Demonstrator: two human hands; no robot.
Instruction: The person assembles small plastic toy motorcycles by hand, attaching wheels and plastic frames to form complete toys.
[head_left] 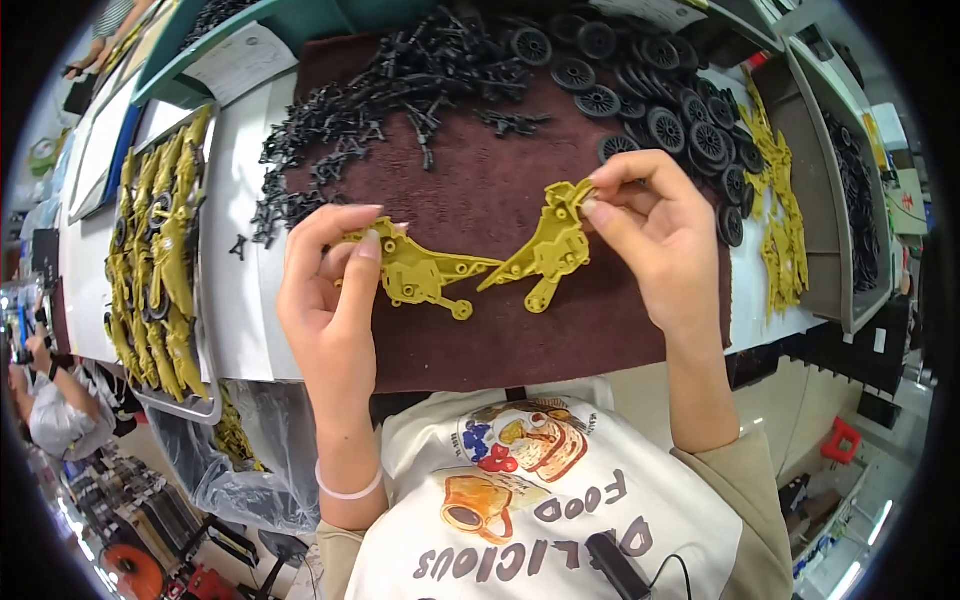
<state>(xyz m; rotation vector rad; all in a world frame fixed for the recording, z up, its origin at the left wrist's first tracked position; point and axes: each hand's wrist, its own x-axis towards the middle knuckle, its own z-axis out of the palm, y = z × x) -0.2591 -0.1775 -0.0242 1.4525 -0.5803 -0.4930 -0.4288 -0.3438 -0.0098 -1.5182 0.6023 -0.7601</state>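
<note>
My left hand (330, 280) pinches one yellow plastic toy motorcycle body half (415, 278) between thumb and fingers. In my right hand (655, 235) is a second yellow toy motorcycle body half (552, 250), gripped by its upper end. Both halves show their inner sides, with small round posts and holes. Their thin pointed ends come together, or nearly so, between my hands; I cannot tell if they touch. Both are held above a dark brown cloth (520, 345) on the table.
Black plastic toy parts (400, 75) are heaped at the back, beside many black toy wheels (665, 128). A tray of yellow motorcycles (160, 260) stands at left. More yellow parts (782, 235) lie at right, beside a grey bin (822, 200). A clear plastic bag (265, 465) hangs lower left.
</note>
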